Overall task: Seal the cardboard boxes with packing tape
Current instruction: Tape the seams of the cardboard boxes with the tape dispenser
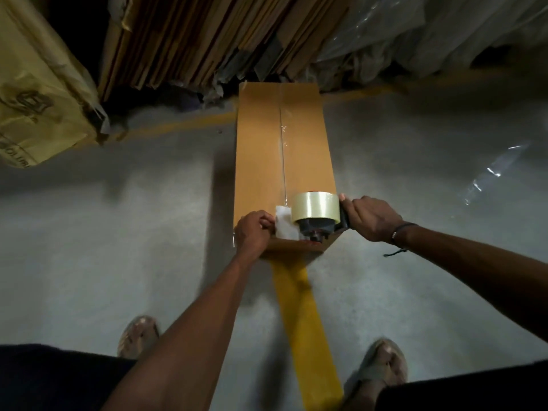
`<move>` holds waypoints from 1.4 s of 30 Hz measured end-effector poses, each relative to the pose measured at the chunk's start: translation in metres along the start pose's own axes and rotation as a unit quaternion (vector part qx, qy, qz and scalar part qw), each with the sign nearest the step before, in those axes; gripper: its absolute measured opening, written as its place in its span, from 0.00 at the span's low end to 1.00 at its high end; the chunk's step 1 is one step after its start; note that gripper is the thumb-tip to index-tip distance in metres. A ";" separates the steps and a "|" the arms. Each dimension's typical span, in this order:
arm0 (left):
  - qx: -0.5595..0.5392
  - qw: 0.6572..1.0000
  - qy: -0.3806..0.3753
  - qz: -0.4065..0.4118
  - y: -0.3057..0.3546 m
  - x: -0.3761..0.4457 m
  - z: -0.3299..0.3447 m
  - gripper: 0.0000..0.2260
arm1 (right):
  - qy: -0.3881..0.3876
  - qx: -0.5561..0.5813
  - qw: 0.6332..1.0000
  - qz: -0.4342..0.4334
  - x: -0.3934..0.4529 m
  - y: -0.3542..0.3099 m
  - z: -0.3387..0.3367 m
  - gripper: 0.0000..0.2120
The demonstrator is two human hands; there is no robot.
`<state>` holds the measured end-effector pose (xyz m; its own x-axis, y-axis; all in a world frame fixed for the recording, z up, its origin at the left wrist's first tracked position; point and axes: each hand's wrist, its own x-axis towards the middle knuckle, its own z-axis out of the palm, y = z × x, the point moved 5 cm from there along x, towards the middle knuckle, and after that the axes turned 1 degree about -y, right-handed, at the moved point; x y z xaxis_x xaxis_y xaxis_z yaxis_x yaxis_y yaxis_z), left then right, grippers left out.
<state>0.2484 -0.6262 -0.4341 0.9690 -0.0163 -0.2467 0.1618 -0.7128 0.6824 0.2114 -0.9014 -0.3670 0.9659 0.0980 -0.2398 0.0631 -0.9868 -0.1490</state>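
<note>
So I'm at the near end of the long cardboard box (275,149) standing on the concrete floor (118,232), and it looks like the centre seam run is about finished. There's a shiny strip of clear tape (283,161) along the seam from the far end right up to the tape dispenser (315,216), which sits on the box top at the near edge.

My right hand (372,218) is wrapped round the dispenser's handle, fingers curled tight. My left hand (253,232) is at the near left corner, fingertips pinching or pressing a whitish flap of tape (286,225) just beside the roll. Can't tell which for sure.

Next move, I reckon: pull the tape over the near edge, press it down the end face, then tilt the dispenser so its blade cuts. Needs steady tension or it'll wrinkle.

As for contents: the box flaps are closed, so no idea what's inside. Flattened cardboard sheets (207,40) are stacked along the far side, with a yellowish sack (38,93) far left and clear plastic wrap (444,34) far right.
</note>
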 end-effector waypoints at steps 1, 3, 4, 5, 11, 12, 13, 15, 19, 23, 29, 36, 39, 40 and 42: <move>-0.009 1.000 -0.009 -0.011 -0.001 0.003 0.001 0.17 | 0.002 0.003 1.000 0.005 -0.001 0.002 0.001 0.40; -0.016 0.999 -0.018 -0.025 -0.004 0.006 0.005 0.17 | 0.004 0.021 1.000 0.015 -0.002 0.008 0.001 0.38; -0.020 0.999 -0.019 -0.032 -0.006 0.007 0.006 0.17 | 0.002 0.028 0.999 0.019 -0.003 0.011 0.000 0.38; -0.025 0.999 -0.018 -0.039 -0.009 0.007 0.007 0.16 | -0.001 0.033 0.999 0.020 -0.004 0.016 -0.001 0.38; -0.073 0.996 -0.041 -0.039 -0.012 0.005 0.008 0.07 | -0.011 0.036 0.998 0.057 -0.027 0.074 -0.014 0.32; -0.074 0.996 -0.042 -0.041 -0.012 0.005 0.008 0.07 | -0.014 0.036 0.997 0.065 -0.030 0.083 -0.015 0.32; -0.074 0.995 -0.043 -0.041 -0.012 0.005 0.008 0.08 | -0.016 0.037 0.997 0.067 -0.031 0.089 -0.016 0.32; -0.072 0.995 -0.049 -0.040 -0.011 0.005 0.007 0.08 | -0.021 0.037 0.997 0.066 -0.031 0.095 -0.016 0.31; -0.025 0.997 -0.051 -0.054 -0.002 0.002 0.003 0.08 | -0.025 0.031 0.998 0.057 -0.029 0.096 -0.015 0.32; -0.015 0.998 -0.061 -0.019 0.031 -0.002 0.015 0.09 | -0.026 0.025 0.998 0.058 -0.030 0.098 -0.013 0.34; -0.178 0.965 -0.189 -0.042 0.089 -0.024 0.071 0.11 | -0.019 0.020 0.998 0.052 -0.032 0.097 -0.011 0.35; -0.291 0.911 -0.254 -0.147 0.089 -0.016 0.098 0.34 | -0.026 0.036 0.997 0.055 -0.030 0.106 -0.009 0.33; -0.294 0.908 -0.255 -0.153 0.067 0.004 0.126 0.43 | -0.027 0.052 0.996 0.063 -0.033 0.111 -0.010 0.32; -0.299 0.909 -0.247 -0.155 0.052 0.017 0.142 0.44 | -0.028 0.057 0.996 0.065 -0.034 0.111 -0.009 0.32; -0.288 0.916 -0.231 -0.156 0.042 0.027 0.151 0.45 | -0.027 0.056 0.996 0.061 -0.032 0.111 -0.010 0.32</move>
<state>0.2531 -0.7626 -0.5154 0.6977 -0.2642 -0.6659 0.6183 -0.2474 0.7460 0.1897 -1.0152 -0.3658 0.9493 -0.0124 -0.3143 -0.0861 -0.9713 -0.2216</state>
